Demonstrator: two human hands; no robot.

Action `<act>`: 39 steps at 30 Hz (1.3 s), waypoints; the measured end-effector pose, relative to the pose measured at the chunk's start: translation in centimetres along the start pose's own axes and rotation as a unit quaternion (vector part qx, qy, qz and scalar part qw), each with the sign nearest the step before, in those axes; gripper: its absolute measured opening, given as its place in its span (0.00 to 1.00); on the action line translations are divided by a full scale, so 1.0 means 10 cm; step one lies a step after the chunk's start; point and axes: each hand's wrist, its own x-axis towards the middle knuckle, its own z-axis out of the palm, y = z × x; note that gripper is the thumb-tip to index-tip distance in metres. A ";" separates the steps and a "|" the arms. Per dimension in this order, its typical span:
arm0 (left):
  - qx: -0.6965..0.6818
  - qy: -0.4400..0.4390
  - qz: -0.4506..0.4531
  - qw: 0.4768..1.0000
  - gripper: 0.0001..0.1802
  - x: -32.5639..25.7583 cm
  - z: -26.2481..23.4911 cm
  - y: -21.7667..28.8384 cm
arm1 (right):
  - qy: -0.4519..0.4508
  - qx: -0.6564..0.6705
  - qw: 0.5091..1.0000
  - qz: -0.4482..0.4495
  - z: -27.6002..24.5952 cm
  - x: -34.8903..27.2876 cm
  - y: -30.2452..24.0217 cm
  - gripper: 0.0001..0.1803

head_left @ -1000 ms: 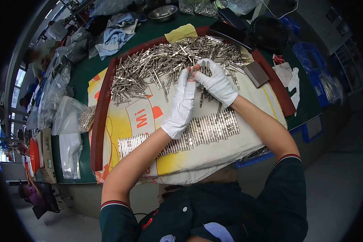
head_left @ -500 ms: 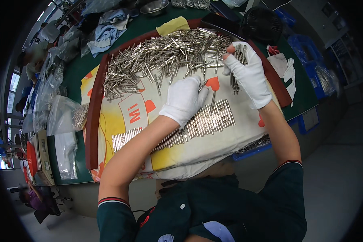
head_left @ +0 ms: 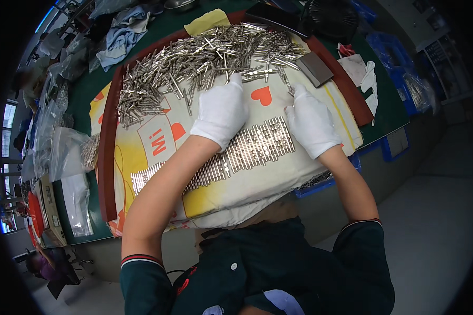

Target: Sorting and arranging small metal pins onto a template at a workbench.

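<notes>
My left hand [head_left: 220, 113], in a white glove with bare fingertips, is at the near edge of a heap of slim metal pins [head_left: 205, 58]. Its fingers are curled toward the heap, and whatever they hold is hidden. To the right, my right hand [head_left: 312, 121], gloved in white too, pinches the near end of one slim metal pin [head_left: 286, 81]. Its palm is turned down and out of sight. Below both hands, a slanting row of similar pins [head_left: 260, 144] lies side by side on the printed cloth [head_left: 268, 181]. My left forearm covers part of that row.
Red-brown rails [head_left: 108, 157] border the cloth. A dark grey block [head_left: 315, 69] lies inside the right rail, and a yellow cloth piece [head_left: 207, 22] at the back. Clear plastic bags [head_left: 65, 152] stand left; a black fan [head_left: 331, 23] and blue trays [head_left: 391, 58] are right.
My right hand has come down and turned over; the bunch of pins in it is now out of sight, and the grey block shows. The loose pin below my left hand no longer shows there.
</notes>
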 end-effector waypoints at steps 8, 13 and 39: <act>-0.168 0.118 0.183 0.961 0.22 -0.05 0.09 0.20 | 0.150 -0.117 0.981 -0.026 0.20 -0.07 -0.08 0.12; -0.178 0.033 0.237 0.955 0.25 -0.15 0.16 0.32 | 0.088 0.095 0.988 -0.079 -0.06 -0.13 0.16 0.13; -0.205 0.003 0.296 0.933 0.46 -0.22 0.23 0.82 | 0.108 0.217 0.967 -0.077 -0.20 -0.59 0.68 0.15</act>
